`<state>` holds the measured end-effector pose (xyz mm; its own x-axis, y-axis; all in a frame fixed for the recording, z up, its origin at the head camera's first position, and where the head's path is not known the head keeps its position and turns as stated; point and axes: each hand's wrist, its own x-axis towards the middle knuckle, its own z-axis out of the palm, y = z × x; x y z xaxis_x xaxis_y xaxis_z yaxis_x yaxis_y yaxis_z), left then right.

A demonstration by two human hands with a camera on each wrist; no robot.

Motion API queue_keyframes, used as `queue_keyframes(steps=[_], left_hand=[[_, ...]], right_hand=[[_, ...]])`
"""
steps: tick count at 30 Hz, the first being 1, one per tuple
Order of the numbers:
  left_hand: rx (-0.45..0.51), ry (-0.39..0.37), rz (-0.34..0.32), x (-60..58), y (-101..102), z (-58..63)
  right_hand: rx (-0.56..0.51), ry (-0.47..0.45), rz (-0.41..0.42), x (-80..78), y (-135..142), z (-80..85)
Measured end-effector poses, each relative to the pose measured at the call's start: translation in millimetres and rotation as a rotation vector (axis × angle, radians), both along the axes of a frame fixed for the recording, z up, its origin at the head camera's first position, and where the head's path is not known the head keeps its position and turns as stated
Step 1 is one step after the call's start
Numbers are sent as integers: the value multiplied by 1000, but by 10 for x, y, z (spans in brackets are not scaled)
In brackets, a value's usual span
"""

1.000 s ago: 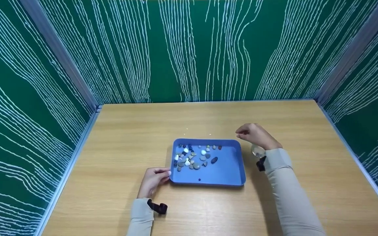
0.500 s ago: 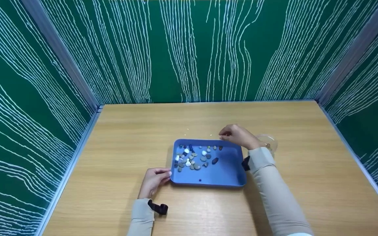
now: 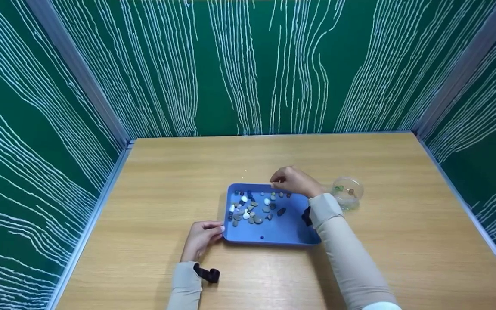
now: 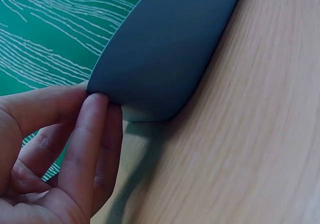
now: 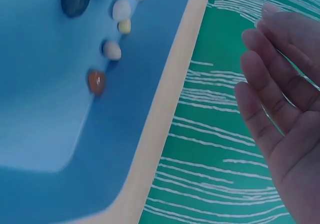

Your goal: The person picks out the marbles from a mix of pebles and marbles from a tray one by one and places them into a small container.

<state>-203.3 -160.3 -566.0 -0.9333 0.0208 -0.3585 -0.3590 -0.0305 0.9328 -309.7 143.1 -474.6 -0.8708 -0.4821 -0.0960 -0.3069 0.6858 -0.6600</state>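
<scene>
At its near left corner the blue tray [image 3: 291, 228] is pinched by my left hand [image 3: 200, 239]. The left wrist view shows the thumb and fingers on the tray's wall [image 4: 160, 49]. Pebbles [image 3: 258, 219] in grey, white, brown and dark tones lie mostly in the tray's left and back parts. My right hand [image 3: 295, 181] is over the tray's back rim with its fingers loosely bent. In the right wrist view nothing shows between those fingers [image 5: 265, 94]; a reddish-brown pebble [image 5: 96, 82] lies inside the tray beside them.
A clear round container [image 3: 348, 189] with a few green and brown pieces stands to the right of the tray. Tiny white bits [image 3: 244, 174] lie on the wooden table [image 3: 179, 172] behind the tray. Green walls [image 3: 218, 86] with white lines enclose the table's back and sides.
My right hand has moved left from beside the tray to its back rim, uncovering the clear container. A tiny white bit there is now hidden by the hand. My left hand stays put.
</scene>
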Motion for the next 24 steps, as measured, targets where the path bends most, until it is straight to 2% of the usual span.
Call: queue_keyframes(steps=[10,16,24], left_hand=[[50,9,18,13,16,11],[58,-5,13,4,-3,-8],[50,11,2,7,2,-19]], right_hand=[[48,9,38,5,-284,-51],[47,4,97,-6,-450,-113],[77,-55,163,-7,-706,-174]])
